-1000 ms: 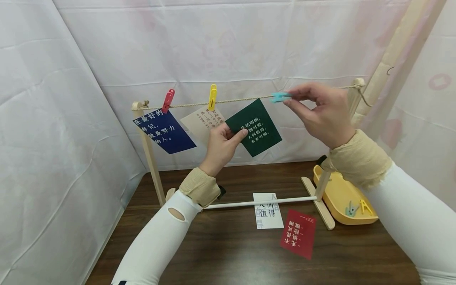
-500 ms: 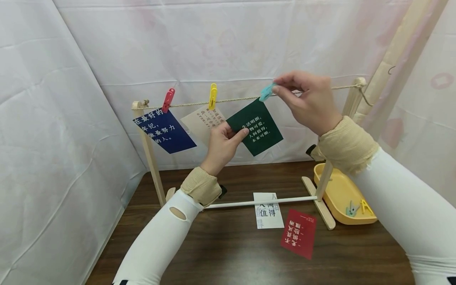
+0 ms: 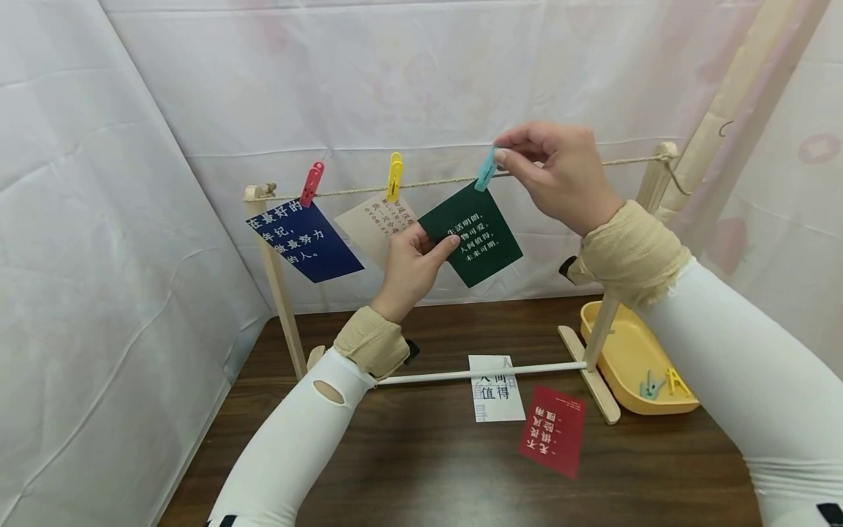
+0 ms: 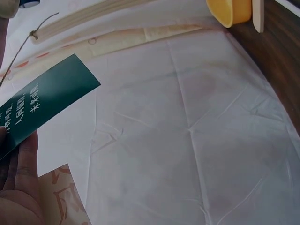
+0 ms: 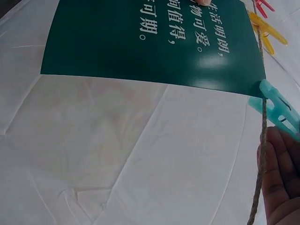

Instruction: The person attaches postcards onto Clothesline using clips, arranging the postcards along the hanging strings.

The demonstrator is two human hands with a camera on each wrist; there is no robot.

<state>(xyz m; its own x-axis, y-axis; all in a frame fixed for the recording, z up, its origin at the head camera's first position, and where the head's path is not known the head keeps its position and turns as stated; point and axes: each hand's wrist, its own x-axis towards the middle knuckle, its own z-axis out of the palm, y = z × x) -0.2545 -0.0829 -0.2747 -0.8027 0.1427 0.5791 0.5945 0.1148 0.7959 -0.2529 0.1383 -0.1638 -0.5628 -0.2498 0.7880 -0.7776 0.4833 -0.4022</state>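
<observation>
My left hand pinches the left corner of a dark green card between thumb and fingers. The card bears white characters, and its top corner reaches the twine. With thumb and fingertips my right hand pinches a turquoise clothes peg by its upper end. In the right wrist view the peg's tips straddle the twine at the card's corner. Left along the twine, a yellow peg holds a cream card, partly behind my left hand. A red peg holds a blue card.
A wooden frame carries the twine, with a white bar low across it. A white card and a red card lie on the dark table. At right stands a yellow tray with pegs inside.
My right hand has moved left with the turquoise peg and turned it from level to upright, bringing it onto the green card's top corner. The left hand and green card have barely moved.
</observation>
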